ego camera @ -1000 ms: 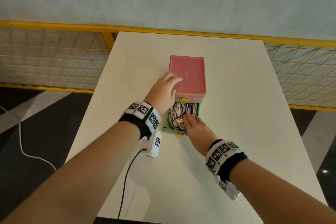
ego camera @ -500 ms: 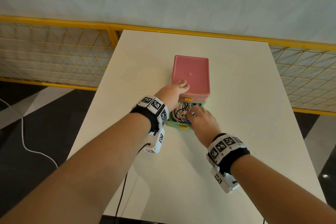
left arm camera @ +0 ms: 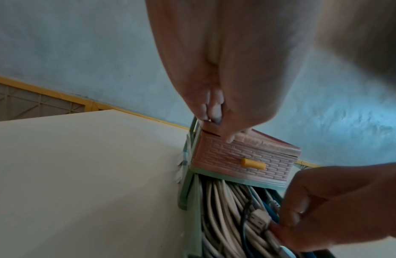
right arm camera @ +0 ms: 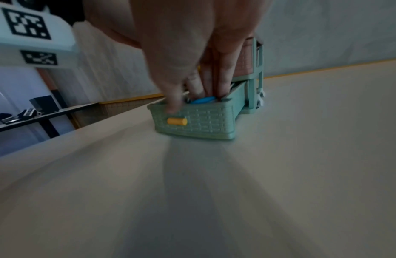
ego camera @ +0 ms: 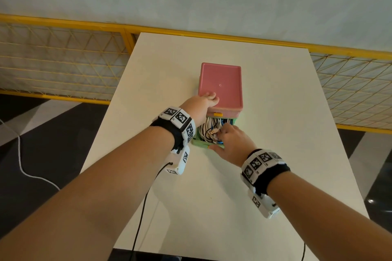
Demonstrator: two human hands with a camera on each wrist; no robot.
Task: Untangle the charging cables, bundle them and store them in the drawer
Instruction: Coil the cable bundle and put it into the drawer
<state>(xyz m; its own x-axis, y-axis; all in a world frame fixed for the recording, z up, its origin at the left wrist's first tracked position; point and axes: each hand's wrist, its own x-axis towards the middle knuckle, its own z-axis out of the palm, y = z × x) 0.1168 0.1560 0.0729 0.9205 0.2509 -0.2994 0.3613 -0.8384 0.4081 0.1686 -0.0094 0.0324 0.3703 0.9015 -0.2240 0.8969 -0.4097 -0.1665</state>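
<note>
A small drawer unit with a pink top [ego camera: 220,87] stands mid-table. Its green lower drawer [ego camera: 196,141] is pulled out and packed with coiled white, black and blue charging cables [ego camera: 209,130]. My left hand [ego camera: 206,100] presses on the near left corner of the pink top, fingertips [left arm camera: 211,110] on the rim above the pink upper drawer [left arm camera: 245,164]. My right hand [ego camera: 230,140] is at the green drawer [right arm camera: 197,120]. Its fingers [right arm camera: 223,76] reach down onto the cables [left arm camera: 225,209] and its thumb hooks over the front wall above the yellow knob [right arm camera: 177,121].
The white table [ego camera: 275,154] is bare around the unit, with its edges close on both sides. A yellow mesh fence [ego camera: 63,70] runs behind it. A black lead [ego camera: 144,207] hangs from my left wrist, and a white cord [ego camera: 21,165] lies on the floor.
My right hand went from lying flat on the cables to gripping the drawer front, thumb outside. The left hand slid to the pink top's near corner. The drawer sits slightly further in.
</note>
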